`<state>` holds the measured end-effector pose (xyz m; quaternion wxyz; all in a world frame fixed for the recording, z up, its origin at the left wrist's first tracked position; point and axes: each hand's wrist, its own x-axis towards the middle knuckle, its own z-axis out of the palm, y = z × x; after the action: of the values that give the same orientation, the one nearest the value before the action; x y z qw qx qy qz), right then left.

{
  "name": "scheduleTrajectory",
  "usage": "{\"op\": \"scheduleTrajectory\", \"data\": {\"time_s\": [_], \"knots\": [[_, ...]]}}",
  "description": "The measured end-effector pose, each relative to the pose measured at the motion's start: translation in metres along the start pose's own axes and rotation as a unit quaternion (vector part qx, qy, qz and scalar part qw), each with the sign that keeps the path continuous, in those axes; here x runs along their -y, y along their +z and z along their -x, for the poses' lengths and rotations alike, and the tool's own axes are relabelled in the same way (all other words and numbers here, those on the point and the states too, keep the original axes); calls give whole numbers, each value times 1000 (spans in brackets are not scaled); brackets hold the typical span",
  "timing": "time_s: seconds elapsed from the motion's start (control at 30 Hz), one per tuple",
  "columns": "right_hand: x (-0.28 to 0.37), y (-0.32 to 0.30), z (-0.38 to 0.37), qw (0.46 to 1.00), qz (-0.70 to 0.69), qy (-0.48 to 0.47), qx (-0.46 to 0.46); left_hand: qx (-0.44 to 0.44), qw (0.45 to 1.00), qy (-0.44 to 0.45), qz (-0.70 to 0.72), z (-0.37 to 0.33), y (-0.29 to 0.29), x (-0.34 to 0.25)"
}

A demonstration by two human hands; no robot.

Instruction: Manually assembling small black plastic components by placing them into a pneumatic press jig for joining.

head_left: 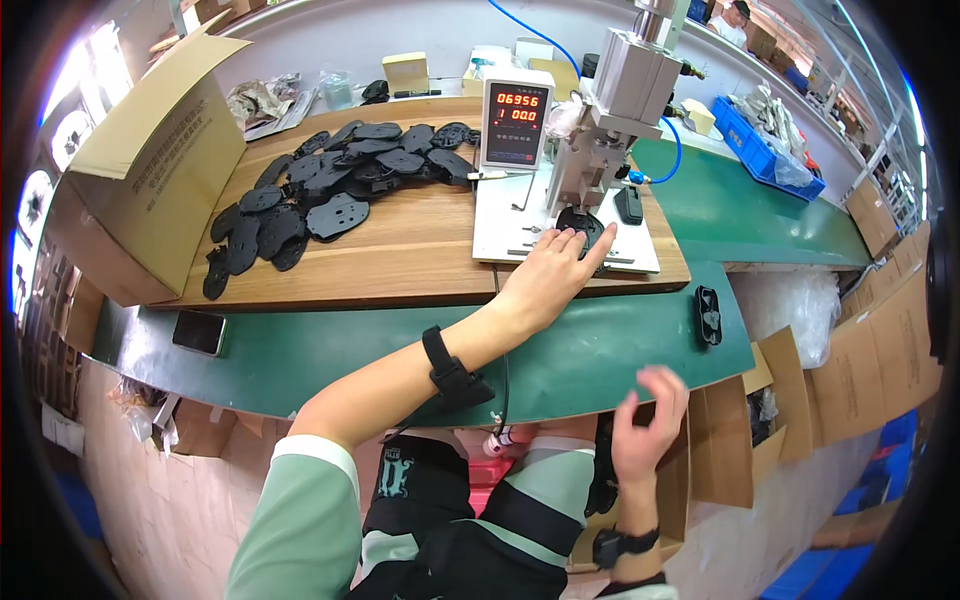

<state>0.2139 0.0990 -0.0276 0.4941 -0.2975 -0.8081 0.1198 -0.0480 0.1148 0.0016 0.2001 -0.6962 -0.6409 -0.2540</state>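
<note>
Under the head of a bench press (600, 140), a black plastic part (582, 222) lies on the pale base plate (500, 222). My left hand (560, 262) reaches across to it, its fingers around the near side of the part; the thumb is hidden. My right hand (648, 425) is raised over the table's front edge, slightly blurred, thumb and fingers apart and holding nothing. Nearest to it on the green table is an oblong black piece (708, 317). A heap of flat black plastic parts (345, 175) covers the wooden board (400, 268) to the left.
A counter box with a red display (515, 125) stands left of the press. At far left is a large open carton (165, 190), with a phone (200, 333) near it. A blue crate (765, 150) sits at back right. Open cartons (720, 440) stand below the table's right side.
</note>
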Motion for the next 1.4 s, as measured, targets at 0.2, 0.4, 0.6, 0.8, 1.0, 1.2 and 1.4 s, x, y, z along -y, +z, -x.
{"op": "scheduleTrajectory", "data": {"time_s": [0.2,0.4,0.6,0.8,1.0,1.2,1.4], "knots": [[7,76,-105,981,94,-117,124,-23,999,5,31,-2,0,1],[-14,127,-123,986,83,-105,97,-37,993,-29,113,10,-2,6],[-5,108,-132,983,77,-92,141,-196,965,-172,5,78,-59,99],[3,109,-135,981,71,-87,156,15,874,-420,-243,178,-130,221],[-3,109,-133,982,76,-75,158,48,878,-440,-184,194,-129,239],[-1,106,-134,980,79,-82,160,7,906,-406,-118,179,-132,227],[-1,110,-133,982,73,-83,152,39,888,-427,-168,181,-130,238]]}}
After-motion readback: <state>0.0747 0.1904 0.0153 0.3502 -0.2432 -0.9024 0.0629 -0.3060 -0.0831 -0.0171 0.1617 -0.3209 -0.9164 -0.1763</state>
